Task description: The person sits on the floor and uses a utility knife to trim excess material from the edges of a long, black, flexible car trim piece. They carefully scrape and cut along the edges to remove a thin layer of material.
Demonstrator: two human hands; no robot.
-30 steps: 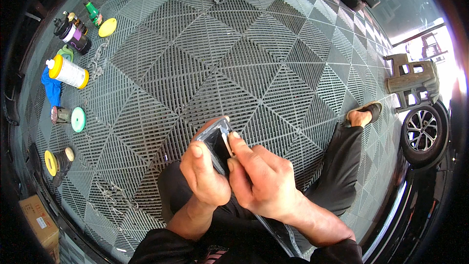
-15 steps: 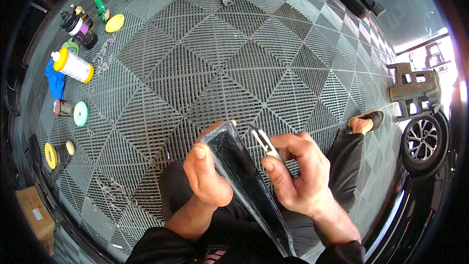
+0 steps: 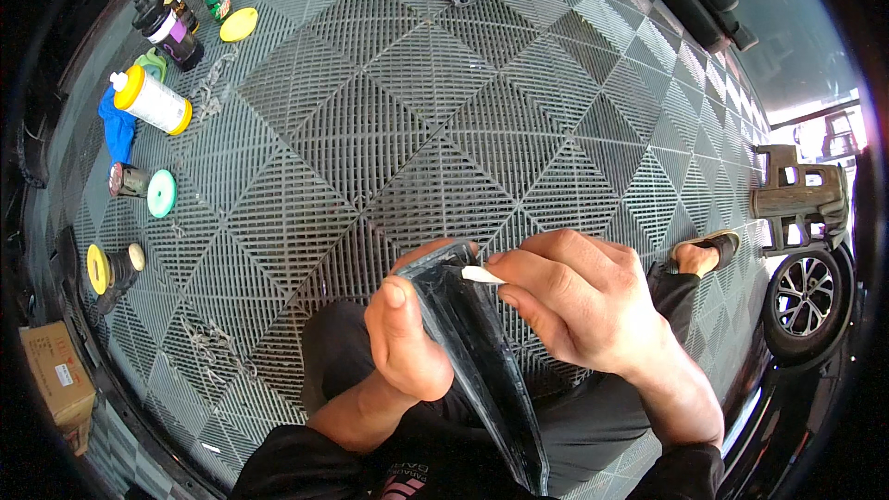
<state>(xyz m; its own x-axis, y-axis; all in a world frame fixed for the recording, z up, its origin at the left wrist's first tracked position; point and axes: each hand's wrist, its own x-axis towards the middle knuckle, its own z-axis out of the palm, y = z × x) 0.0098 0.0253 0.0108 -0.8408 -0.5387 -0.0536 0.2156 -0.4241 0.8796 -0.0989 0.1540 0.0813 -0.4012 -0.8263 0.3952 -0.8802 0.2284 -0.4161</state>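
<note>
Grip: left hand holds upper end of long black plastic trim; right hand pinches small pale flat piece at that end
Trim: slants over black-trousered legs
Trim finish: streaky; done versus left, can't tell

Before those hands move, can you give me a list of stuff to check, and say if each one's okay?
1. Left hand holding the long black trim piece: ok.
2. Right hand pinching the small whitish piece: ok.
3. Whitish piece touching the trim: cannot tell; its tip overlaps the trim in view.
4. Yellow-and-white bottle away from both hands: ok.
5. Grid-tile floor free of scraps: not ok; stringy scraps lie at the left.
</note>
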